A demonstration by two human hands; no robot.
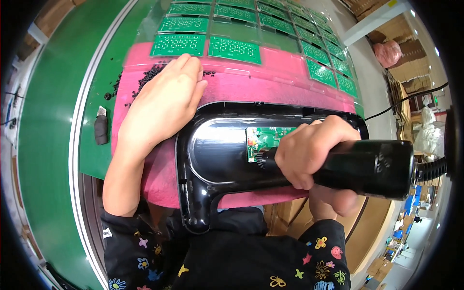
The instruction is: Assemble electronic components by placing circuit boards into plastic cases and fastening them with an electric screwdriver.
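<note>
My right hand (309, 152) is wrapped around a black electric screwdriver (372, 166), which lies nearly level with its tip to the left. That tip is at the lower edge of a green circuit board (261, 137), partly hidden by my hand. The board sits inside a glossy black plastic housing (217, 154) with a short arm toward me. My left hand (169, 99) is up at the far left of the housing, by a scatter of small black screws (147, 77). Its fingers are curled together; whatever they hold, if anything, is hidden.
Beyond my hands, clear trays (232, 26) carry rows of green circuit boards (179, 45). A pink cloth (232, 87) lies under the housing. To the left, a black-wrapped blade (101, 128) rests on the green table (48, 145). A ribbed cable (430, 169) trails right from the screwdriver.
</note>
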